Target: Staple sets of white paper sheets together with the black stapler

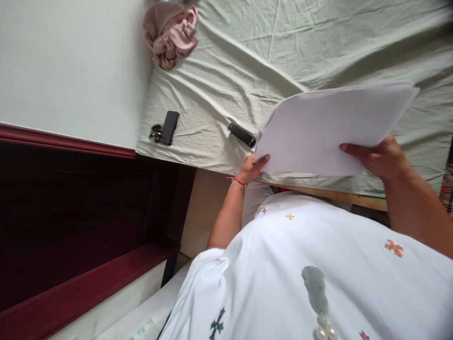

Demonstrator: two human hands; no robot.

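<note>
Saw a table beneath and beyond the left hand and right hand, under a creased, pale green cloth. Found a stack of white paper between the hands: already gathered into one sheaf and held up, not laid flat, with edges slightly fanned beyond the right hand, so judged as not fully flush. Noted bunched pink fabric, well beyond the left hand and off to its left. Saw both hands partly closed on the stack's near side, thumbs on the facing sheet, other fingers largely hidden behind. Made out a black oblong object just beyond the left hand, and a black rectangular object farther left, both untouched. Found no legible brand on either, nor any writing on the facing sheet; glimpsed green characters well below the left hand, too unclear to read
</note>
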